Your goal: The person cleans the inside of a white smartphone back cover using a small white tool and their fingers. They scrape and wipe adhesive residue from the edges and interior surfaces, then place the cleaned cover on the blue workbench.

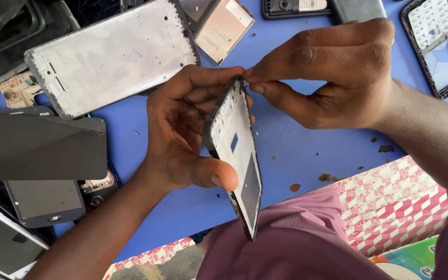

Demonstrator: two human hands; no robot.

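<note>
A phone frame (237, 155) was held edge-on in the left hand (182, 135), tilted, its top end up by the fingertips and its lower end down over the purple cloth (296, 238). The left fingers were curled around the frame's back, with the thumb (216, 176) pressed on its front face near the middle; a firm, closed grasp. The right hand (333, 78) was set just above and to the right of the frame. Its thumb and forefinger were pinched together at the frame's top corner, touching it; whether something small was caught between them could not be told. The other right fingers were folded loosely behind.

Beyond the left fingers, a larger silver frame (112, 57) was laid flat on the blue table (307, 150). Left of the left wrist, a dark panel (37, 148) and a dark screen (45, 202) were stacked among other phone parts. Past the right knuckles, a black frame (439, 46) was lying near the table's far edge. Brown crumbs (295, 187) were scattered below the right hand. A red-and-white patterned sheet (390, 202) was seen under the right forearm.
</note>
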